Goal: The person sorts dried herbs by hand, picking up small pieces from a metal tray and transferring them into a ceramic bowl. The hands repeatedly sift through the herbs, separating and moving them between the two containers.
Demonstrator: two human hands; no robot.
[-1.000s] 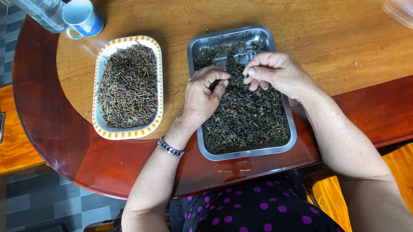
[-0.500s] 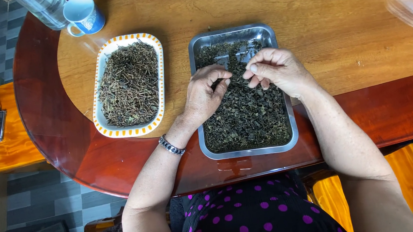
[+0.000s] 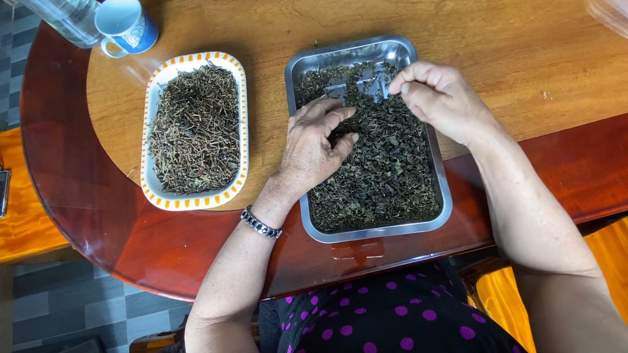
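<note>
I look down at a shiny metal tray [image 3: 444,189] near the front edge of the tabletop [image 3: 542,72]. It is a long box shape with round corners and low walls. It is nearly full of dried leaves [image 3: 387,171]. They are dark green, small, curled and crumbly. Near the far end some bare metal shows through.

My left hand [image 3: 316,147] lies flat on the leaves with the fingers spread a little. Its grip is loose and open, and I see nothing held in it. My right hand [image 3: 437,98] is over the far right part of the tray. Its thumb and first fingers are pinched together. The pinch is too small for me to tell if a bit of leaf or stem is in it.

Just to the left of the tray sits a white dish [image 3: 150,136] with an orange and yellow rim. It holds a good heap of thin brown stems [image 3: 193,130]. They look dry, stiff and stringy.

I think the sorting is well on its way, since the stem heap is big. But the tray is still very full, so a lot may be left.

Farther off, a blue and white mug [image 3: 125,24] and a clear plastic bottle [image 3: 59,14] stand at the far left. The tabletop is smooth pale wood inside a glossy red-brown rim. A metal bracelet [image 3: 260,223] is on my left wrist.
</note>
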